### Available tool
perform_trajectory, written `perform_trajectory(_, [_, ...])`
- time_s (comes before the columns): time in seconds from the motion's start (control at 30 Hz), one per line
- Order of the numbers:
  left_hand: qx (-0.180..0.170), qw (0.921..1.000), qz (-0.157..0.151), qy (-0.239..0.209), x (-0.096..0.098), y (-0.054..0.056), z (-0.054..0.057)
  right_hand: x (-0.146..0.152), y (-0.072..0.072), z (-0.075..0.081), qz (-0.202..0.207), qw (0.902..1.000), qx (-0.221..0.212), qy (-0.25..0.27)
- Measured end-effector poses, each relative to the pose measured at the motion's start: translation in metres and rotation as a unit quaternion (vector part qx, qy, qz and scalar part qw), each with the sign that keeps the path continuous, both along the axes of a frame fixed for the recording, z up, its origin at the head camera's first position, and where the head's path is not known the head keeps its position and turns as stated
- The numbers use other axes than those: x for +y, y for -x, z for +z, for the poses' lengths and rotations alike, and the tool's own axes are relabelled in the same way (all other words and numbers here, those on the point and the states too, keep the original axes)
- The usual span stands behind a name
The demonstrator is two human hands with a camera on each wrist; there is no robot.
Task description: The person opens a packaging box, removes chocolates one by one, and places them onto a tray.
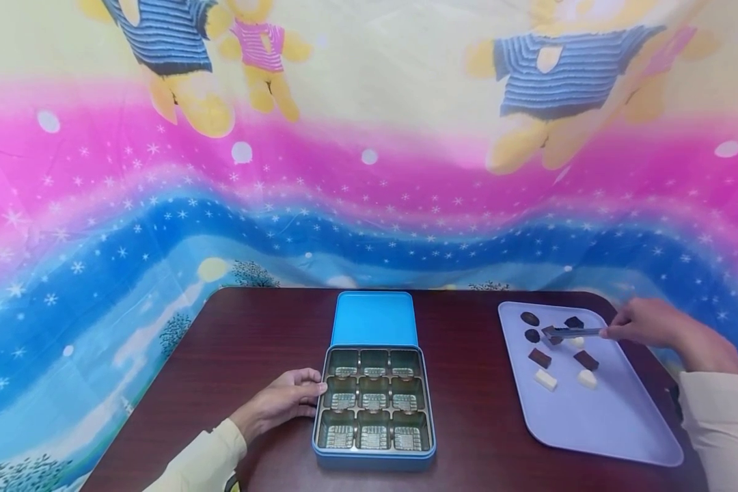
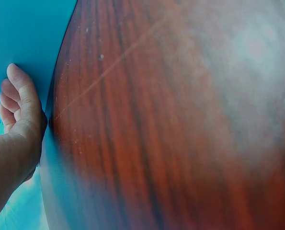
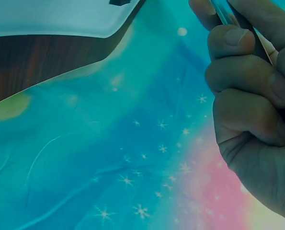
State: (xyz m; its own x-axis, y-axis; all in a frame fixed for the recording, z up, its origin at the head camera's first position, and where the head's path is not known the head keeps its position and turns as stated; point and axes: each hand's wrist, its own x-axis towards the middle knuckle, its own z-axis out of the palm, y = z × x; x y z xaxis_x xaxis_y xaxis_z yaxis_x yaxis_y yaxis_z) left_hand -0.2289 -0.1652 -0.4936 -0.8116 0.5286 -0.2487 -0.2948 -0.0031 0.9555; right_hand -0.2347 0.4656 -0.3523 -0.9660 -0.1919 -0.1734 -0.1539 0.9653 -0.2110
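Observation:
A blue hinged tin [image 1: 374,459] stands on the table, lid [image 1: 374,318] laid back, with a gold insert divided into several bare compartments. My left hand [image 1: 290,395] rests against its left side, thumb at the rim; the left wrist view shows the fingers bent only loosely. My right hand [image 1: 648,322] pinches slim metal tongs [image 1: 581,333] over a pale purple tray [image 1: 603,424]. Their tips are at a brown chocolate piece [image 1: 551,335]; whether it is lifted, I cannot tell. In the right wrist view the fingers curl round the tongs' handle.
Several dark and white pieces lie about the tray's far half, among them a brown block [image 1: 539,358], a white block [image 1: 545,379] and a dark round piece [image 1: 529,319]. The dark wooden table [image 1: 264,321] ends at a patterned cloth backdrop [image 1: 369,184].

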Motion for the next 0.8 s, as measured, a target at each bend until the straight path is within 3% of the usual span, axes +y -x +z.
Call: perform_trajectory(0.8, [-0.007,1.0,0.004,0.005,0.0,0.0,0.0,0.009,-0.001,-0.014,-0.019,0.9998,-0.007,-0.008])
